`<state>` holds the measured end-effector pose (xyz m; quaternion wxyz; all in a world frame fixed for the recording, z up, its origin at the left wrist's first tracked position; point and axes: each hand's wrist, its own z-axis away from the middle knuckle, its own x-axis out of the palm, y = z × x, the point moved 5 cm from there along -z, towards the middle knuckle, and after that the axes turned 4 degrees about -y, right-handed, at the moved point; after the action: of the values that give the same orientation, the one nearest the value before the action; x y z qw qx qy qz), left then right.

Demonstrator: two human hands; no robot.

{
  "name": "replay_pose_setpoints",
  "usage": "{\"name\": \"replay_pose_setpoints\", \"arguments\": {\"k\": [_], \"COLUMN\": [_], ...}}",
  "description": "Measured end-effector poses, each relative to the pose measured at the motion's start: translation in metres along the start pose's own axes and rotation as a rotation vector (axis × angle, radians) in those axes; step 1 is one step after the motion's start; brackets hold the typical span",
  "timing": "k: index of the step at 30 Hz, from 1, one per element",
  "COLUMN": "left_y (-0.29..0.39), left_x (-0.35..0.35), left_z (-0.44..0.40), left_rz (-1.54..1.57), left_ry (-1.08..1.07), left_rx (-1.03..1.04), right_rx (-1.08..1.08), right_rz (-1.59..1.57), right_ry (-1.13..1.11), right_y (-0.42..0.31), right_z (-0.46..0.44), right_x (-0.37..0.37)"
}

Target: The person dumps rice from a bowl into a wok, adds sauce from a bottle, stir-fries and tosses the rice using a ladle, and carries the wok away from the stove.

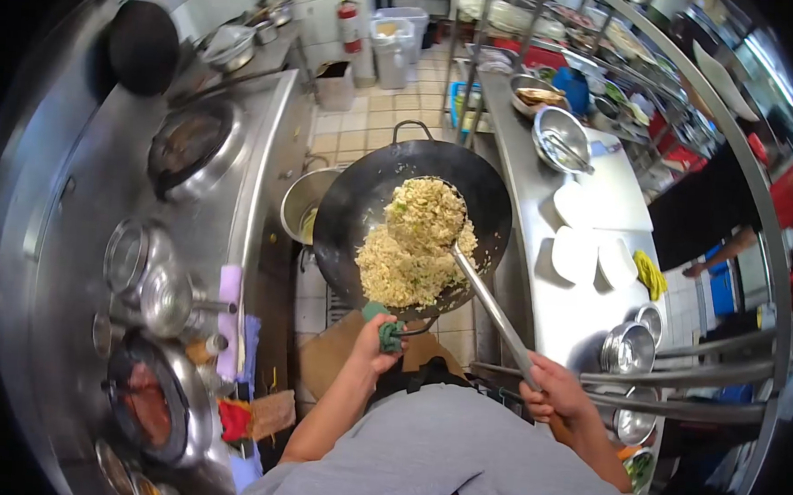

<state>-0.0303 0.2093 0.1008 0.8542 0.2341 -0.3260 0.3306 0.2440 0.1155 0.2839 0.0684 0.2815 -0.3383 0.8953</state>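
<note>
A large black wok (354,200) is held out in front of me, between the stove and the counter. My left hand (375,347) is closed round its near handle, with a green cloth (390,335) in the grip. Fried rice (395,279) with green bits lies in the wok's near half. My right hand (554,388) grips the long handle of a metal ladle (492,308). The ladle's bowl is hidden under a heaped mound of rice, above the rice in the wok. Loose grains cling to the wok's wall.
White bowls (574,255) and a metal bowl (561,138) stand on the right-hand steel counter (517,178). A metal pot (300,208) is left of the wok. The steel stove (258,142) runs along my left. Another person's hand (696,269) shows beyond the rack.
</note>
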Motion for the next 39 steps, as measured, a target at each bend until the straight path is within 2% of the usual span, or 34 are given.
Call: {"name": "replay_pose_setpoints", "arguments": {"k": [1,2,4,8,10,12,14,18,21,22,24,26,27,28,30,31,33,35,36,37,39], "left_y": [0.002,0.006,0.015,0.023,0.031,0.033,0.032,0.027,0.029,0.029,0.028,0.028,0.028,0.029,0.033,0.036,0.039,0.037,0.039,0.042,0.051], "left_x": [0.005,0.005,0.003,0.021,0.027,0.032,0.046,0.058,0.065,0.063,0.059,0.051,0.042,0.035,0.022,0.015,0.009,0.015,0.023,0.032,0.053], "left_z": [-0.006,-0.014,-0.028,-0.028,-0.031,-0.035,-0.042,-0.062,-0.056,-0.053,-0.048,-0.046,-0.047,-0.048,-0.049,-0.049,-0.058,-0.063,-0.068,-0.076,-0.095], "left_rz": [-0.062,-0.108,-0.175,-0.244,-0.26,-0.285,-0.312,-0.292,-0.299,-0.308,-0.316,-0.322,-0.296,-0.269,-0.243,-0.225,-0.174,-0.122,-0.116,-0.109,-0.105], "left_ry": [-0.001,-0.021,-0.028,0.102,0.009,0.011,0.069,0.064,0.077,0.094,0.115,0.131,0.108,0.084,0.075,0.083,0.045,0.0,0.043,0.083,0.096], "left_rx": [-0.01,-0.055,-0.102,-0.198,-0.262,-0.255,-0.243,-0.287,-0.286,-0.297,-0.283,-0.268,-0.282,-0.297,-0.297,-0.3,-0.307,-0.321,-0.281,-0.24,-0.211], "right_rx": [0.016,-0.053,-0.029,-0.072,-0.149,-0.217,-0.241,-0.312,-0.301,-0.296,-0.316,-0.206,-0.242,-0.222,-0.048,-0.048,-0.219,-0.453,-0.592,-0.605,-0.637], "right_rz": [-0.001,0.058,0.008,-0.342,-0.397,-0.445,-0.415,-0.147,0.118,0.119,0.396,0.657,1.006,1.178,1.21,1.213,1.117,0.95,0.849,0.701,0.78], "right_ry": [0.146,0.094,0.101,0.104,0.065,0.063,0.19,0.415,0.703,0.7,0.824,1.021,1.111,1.264,1.347,1.34,1.358,1.265,1.241,1.127,1.049], "right_y": [0.024,0.039,0.021,0.036,0.03,0.015,-0.011,-0.07,-0.104,-0.107,-0.11,-0.104,-0.093,-0.076,-0.079,-0.08,-0.08,-0.059,-0.035,-0.016,0.063], "right_z": [-0.009,-0.024,-0.022,-0.025,-0.021,-0.009,0.011,0.041,0.039,0.032,0.013,-0.014,-0.04,-0.063,-0.076,-0.078,-0.077,-0.085,-0.1,-0.11,-0.157], "right_x": [-0.019,-0.016,0.006,-0.001,-0.001,-0.005,-0.015,-0.061,-0.088,-0.098,-0.13,-0.165,-0.201,-0.225,-0.198,-0.188,-0.171,-0.146,-0.138,-0.111,-0.093]}}
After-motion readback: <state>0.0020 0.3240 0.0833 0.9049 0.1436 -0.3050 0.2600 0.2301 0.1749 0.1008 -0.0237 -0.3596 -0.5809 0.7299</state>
